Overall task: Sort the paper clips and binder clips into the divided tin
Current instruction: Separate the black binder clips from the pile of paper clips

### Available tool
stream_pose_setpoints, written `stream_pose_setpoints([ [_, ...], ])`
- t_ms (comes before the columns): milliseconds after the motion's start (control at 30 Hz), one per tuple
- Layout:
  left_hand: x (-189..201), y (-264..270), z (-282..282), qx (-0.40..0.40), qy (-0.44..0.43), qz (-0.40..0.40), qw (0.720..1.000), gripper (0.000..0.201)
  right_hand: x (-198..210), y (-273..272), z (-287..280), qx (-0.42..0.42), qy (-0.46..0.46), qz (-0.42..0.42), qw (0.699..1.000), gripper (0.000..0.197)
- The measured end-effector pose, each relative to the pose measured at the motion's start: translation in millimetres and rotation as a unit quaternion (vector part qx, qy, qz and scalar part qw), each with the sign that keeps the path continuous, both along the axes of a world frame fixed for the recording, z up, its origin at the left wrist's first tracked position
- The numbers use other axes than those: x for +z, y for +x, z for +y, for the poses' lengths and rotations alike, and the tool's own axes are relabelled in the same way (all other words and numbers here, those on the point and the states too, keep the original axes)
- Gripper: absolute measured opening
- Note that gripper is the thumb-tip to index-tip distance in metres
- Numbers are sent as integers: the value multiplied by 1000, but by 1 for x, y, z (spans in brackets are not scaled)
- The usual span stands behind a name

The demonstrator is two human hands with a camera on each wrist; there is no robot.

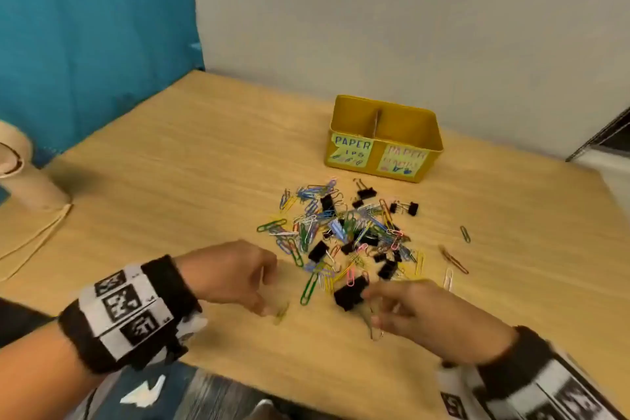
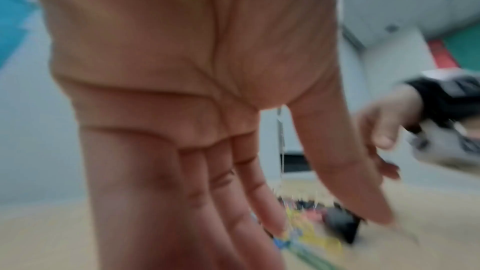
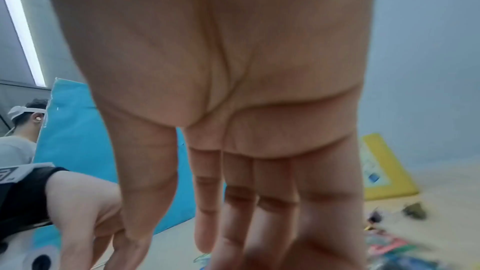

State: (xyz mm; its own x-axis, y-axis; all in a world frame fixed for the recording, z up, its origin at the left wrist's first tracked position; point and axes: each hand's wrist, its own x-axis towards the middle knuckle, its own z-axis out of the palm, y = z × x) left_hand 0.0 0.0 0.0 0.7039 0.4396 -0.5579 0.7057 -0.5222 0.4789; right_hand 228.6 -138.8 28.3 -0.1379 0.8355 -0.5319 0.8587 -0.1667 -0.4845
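Observation:
A heap of coloured paper clips and black binder clips (image 1: 344, 232) lies mid-table. Behind it stands the yellow divided tin (image 1: 383, 160), also seen at the right in the right wrist view (image 3: 384, 171); what lies inside it is hidden. My left hand (image 1: 269, 309) hovers at the heap's near-left edge, fingers straight and pointing down beside a yellow-green clip (image 1: 281, 314). In the left wrist view that left hand (image 2: 330, 225) holds nothing. My right hand (image 1: 375, 317) reaches in from the right, its straight fingers by a large black binder clip (image 1: 351, 293). The right hand (image 3: 182, 247) looks empty too.
Stray paper clips (image 1: 453, 259) lie right of the heap. A beige round base (image 1: 30, 181) with a cord (image 1: 34, 242) stands at the table's left edge. A teal partition (image 1: 92, 44) rises behind it. Another person (image 3: 23, 130) sits beyond it.

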Motion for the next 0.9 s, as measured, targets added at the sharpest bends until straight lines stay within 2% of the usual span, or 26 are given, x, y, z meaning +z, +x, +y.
stream_pose_setpoints([
  [67,-13,10,-2,-43,42,50,997,38,-16,-19,22,-2,-5,35,999,33],
  [167,-35,27,-12,-92,45,57,993,27,-39,-45,44,37,-64,54,996,32],
  [233,-41,36,-7,-110,65,47,991,23,-44,-52,56,61,-86,44,993,31],
  [267,-41,40,-1,-114,79,43,989,24,-45,-52,65,77,-58,16,995,30],
  [367,-36,48,21,-86,127,52,987,23,-43,-48,90,77,13,-48,996,28],
  [467,-28,48,45,-37,235,19,971,22,-36,-37,110,44,27,-90,995,24],
  [533,-27,45,60,24,252,-5,967,47,-28,-30,122,-6,57,-75,996,18],
  [600,-29,45,70,68,213,2,975,79,-23,-31,140,-45,121,-56,990,16],
  [633,-31,46,73,72,199,17,977,90,-25,-34,149,-50,151,-54,986,19],
  [667,-32,49,73,65,197,33,978,97,-28,-38,158,-45,164,-56,984,30],
  [733,-36,55,70,45,207,52,976,104,-39,-41,171,-15,123,-61,990,62],
  [800,-38,60,67,28,217,54,974,100,-46,-37,177,34,61,-112,991,89],
  [833,-39,62,65,25,217,50,974,94,-48,-34,178,52,47,-147,987,95],
  [900,-39,64,64,29,201,42,978,78,-49,-29,181,69,36,-194,978,94],
])
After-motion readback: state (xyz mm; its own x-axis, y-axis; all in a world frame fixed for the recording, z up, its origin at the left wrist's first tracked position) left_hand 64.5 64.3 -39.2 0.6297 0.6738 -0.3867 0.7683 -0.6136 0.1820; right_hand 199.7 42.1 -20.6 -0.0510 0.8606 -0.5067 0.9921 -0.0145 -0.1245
